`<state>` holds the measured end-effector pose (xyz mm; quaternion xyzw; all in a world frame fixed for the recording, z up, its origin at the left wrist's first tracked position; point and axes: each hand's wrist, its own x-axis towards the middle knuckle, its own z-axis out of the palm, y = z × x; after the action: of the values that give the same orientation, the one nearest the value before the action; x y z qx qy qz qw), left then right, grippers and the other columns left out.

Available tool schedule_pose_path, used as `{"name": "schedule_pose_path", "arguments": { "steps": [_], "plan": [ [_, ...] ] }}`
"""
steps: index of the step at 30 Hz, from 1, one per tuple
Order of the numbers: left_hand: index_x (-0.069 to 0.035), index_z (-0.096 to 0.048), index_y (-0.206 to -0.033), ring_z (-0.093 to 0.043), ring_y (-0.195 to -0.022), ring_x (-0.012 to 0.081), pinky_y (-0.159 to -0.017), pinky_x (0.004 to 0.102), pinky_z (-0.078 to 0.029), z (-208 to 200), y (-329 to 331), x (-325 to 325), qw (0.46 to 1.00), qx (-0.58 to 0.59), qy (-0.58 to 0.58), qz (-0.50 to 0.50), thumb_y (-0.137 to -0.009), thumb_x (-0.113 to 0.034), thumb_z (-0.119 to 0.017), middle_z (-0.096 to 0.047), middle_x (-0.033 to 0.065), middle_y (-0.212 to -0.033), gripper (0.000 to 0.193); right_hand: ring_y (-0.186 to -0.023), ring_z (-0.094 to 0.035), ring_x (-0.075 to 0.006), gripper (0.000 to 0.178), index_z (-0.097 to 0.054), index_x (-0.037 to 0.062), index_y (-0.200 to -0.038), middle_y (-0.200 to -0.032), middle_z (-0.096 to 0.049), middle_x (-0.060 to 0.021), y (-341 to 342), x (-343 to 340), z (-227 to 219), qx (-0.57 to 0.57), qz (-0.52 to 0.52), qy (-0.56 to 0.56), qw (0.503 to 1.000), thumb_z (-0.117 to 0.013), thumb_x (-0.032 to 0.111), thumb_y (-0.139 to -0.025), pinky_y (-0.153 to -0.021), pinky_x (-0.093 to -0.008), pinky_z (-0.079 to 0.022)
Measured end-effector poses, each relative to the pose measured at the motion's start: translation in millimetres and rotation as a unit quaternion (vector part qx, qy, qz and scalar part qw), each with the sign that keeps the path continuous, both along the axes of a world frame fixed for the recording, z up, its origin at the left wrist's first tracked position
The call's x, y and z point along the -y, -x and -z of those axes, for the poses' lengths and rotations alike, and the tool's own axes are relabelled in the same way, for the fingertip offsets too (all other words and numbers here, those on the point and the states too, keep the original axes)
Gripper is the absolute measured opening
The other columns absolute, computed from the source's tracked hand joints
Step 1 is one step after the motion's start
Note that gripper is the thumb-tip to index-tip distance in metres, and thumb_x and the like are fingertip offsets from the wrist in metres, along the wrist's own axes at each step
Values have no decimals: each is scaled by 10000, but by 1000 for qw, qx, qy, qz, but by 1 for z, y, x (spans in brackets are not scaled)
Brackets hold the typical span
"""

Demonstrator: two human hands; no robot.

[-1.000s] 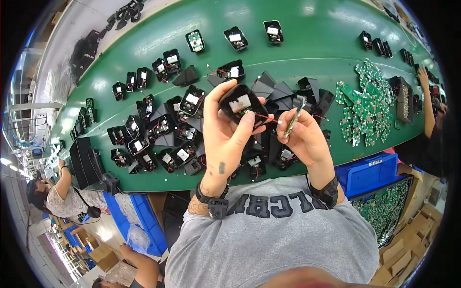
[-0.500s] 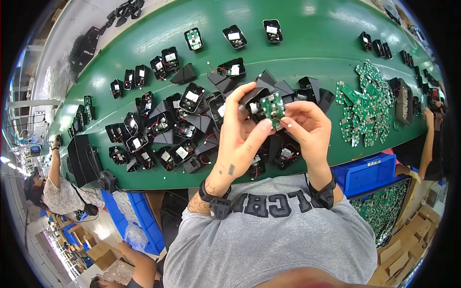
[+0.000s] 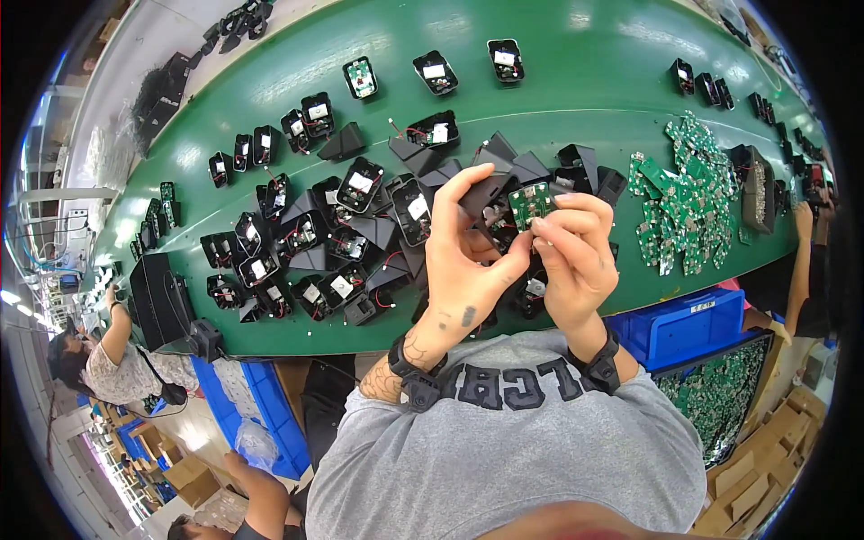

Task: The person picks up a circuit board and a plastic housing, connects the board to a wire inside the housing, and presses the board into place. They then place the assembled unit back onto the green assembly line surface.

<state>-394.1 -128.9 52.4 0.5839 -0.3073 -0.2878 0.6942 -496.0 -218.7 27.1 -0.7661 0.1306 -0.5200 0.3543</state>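
Note:
My left hand (image 3: 468,270) is curled around a black plastic housing (image 3: 489,191), its thumb reaching to the lower edge of a green circuit board (image 3: 529,203). That board is tipped up over the housing's open side, its parts facing me. At the board's lower right corner the thumb and fingers of my right hand (image 3: 580,256) are pinched together; whether a wire plug is also between them is hidden. Beyond and left of my hands lie several open black housings (image 3: 360,183) with red and black wires and white parts inside.
A heap of green circuit boards (image 3: 684,202) covers the green table (image 3: 576,72) on the right, beside a black box (image 3: 758,189). Below it stands a blue bin (image 3: 684,328). More housings (image 3: 436,72) stand along the back. Co-workers sit left (image 3: 112,360) and right.
My right fingers have closed in from the board's side to a pinch at its lower corner. The board has moved slightly right and turned more face-on. The wrists shifted slightly.

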Motion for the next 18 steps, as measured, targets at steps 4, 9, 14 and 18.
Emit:
{"name": "schedule_pose_path", "arguments": {
  "steps": [4,9,14,18],
  "plan": [
    [-55,-389,-1325,-642,-932,152,-709,245,-566,12,2,1,996,73,30,-40,-749,37,-701,-567,121,-1145,662,-1047,-509,-295,194,-692,35,-927,-876,-640,-68,3,-2,-3,-43,18,-40,998,-678,-43,-750,-890,-386,-411],
    [3,-438,-1291,-648,-962,189,-756,292,-584,14,2,0,973,203,69,-89,-731,72,-716,-560,126,-1181,628,-1090,-474,-288,174,-692,35,-863,-890,-604,-60,2,1,-4,-68,37,-35,996,-715,-28,-703,-938,-398,-374],
    [1,-438,-1295,-639,-971,186,-757,281,-575,18,-3,-2,967,233,70,-81,-751,64,-713,-540,130,-1213,612,-1070,-485,-298,126,-661,52,-810,-917,-563,-60,6,14,-8,-84,-137,-39,986,-717,64,-697,-925,-410,-374],
    [5,-433,-1303,-623,-995,182,-763,274,-563,11,-1,-2,961,237,115,-88,-760,67,-711,-511,131,-1250,613,-1060,-490,-285,164,-699,61,-861,-884,-576,-68,8,11,-7,-24,-151,-57,987,-727,72,-700,-889,-404,-398]
  ]
}}
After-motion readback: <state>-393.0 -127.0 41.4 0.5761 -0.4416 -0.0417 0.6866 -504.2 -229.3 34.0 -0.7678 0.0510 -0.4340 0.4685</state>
